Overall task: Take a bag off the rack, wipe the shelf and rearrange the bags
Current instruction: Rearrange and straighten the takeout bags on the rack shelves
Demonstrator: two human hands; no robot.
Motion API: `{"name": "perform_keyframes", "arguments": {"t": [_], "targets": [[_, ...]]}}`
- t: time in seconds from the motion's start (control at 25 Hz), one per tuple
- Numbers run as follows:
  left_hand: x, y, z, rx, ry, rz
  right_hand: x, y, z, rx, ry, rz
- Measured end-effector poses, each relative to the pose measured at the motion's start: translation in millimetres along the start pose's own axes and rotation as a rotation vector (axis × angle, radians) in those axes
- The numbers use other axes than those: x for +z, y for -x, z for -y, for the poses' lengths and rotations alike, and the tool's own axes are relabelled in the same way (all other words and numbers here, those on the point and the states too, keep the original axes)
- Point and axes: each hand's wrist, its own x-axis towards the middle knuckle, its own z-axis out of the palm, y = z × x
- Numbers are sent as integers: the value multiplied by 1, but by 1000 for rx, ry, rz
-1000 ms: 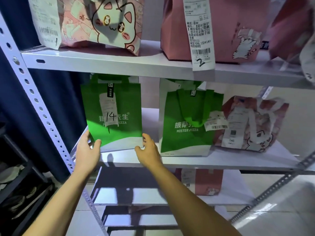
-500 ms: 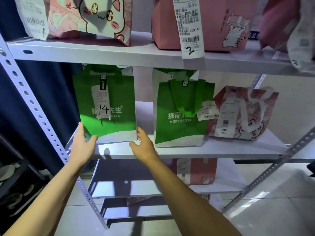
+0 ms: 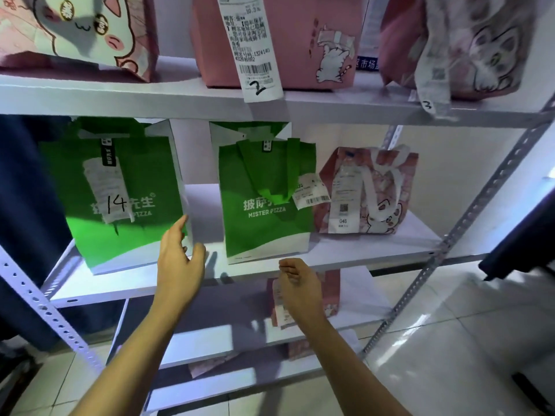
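Note:
A green Mister Pizza bag marked 14 (image 3: 120,193) stands at the left of the middle shelf (image 3: 360,250). A second green Mister Pizza bag (image 3: 264,199) stands in the shelf's middle, with a pink cat bag (image 3: 366,190) to its right. My left hand (image 3: 180,262) is open, fingertips at the lower right corner of bag 14, holding nothing. In front of the shelf edge, below the second green bag, my right hand (image 3: 300,283) hovers with loosely curled fingers and nothing in it.
The top shelf (image 3: 180,97) carries a cat-print bag (image 3: 78,31), a pink bag tagged 2 (image 3: 300,40) and a bag tagged 3 (image 3: 456,46). Lower shelves hold more pink bags (image 3: 330,289). Perforated metal uprights (image 3: 468,229) frame the rack. Tiled floor lies at the right.
Both hands have let go of bag 14, which now stands on the shelf. They have shifted right: the left to the bag's right corner, the right below the second green bag.

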Motion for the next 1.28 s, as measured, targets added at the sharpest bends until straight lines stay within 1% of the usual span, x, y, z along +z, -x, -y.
{"name": "perform_keyframes", "arguments": {"t": [0.12, 0.24, 0.32, 0.44, 0.6, 0.68, 0.76, 0.88, 1.0, 1.12, 1.2, 1.28], "targets": [[29, 4, -7, -28, 53, 85, -30, -11, -2, 0, -40, -43], [47, 8, -8, -75, 61, 111, -49, -32, 0, -21, -68, -82], [58, 11, -9, -90, 65, 109, -57, -47, -1, -51, -71, -80], [69, 14, -15, -133, 91, 71, -65, -67, -4, -50, -52, -24], [80, 13, -19, -167, 84, 6, -69, -89, -4, -82, -56, 136], [83, 8, -24, -191, 121, -33, -71, -96, 3, -81, -104, 237], [85, 0, -36, -214, 177, -74, -71, -102, 11, -125, -121, 291], [87, -4, -49, -231, 212, -126, -68, -104, 10, -165, -168, 306], [88, 10, -51, -220, 184, -164, -73, -92, 1, -184, -182, 238], [82, 38, -59, -194, 171, -208, -78, -70, -5, -202, -278, 209], [74, 63, -62, -195, 203, -221, -82, -50, -10, -177, -343, 234], [66, 90, -62, -202, 217, -233, -87, -27, -16, -158, -357, 296]]}}
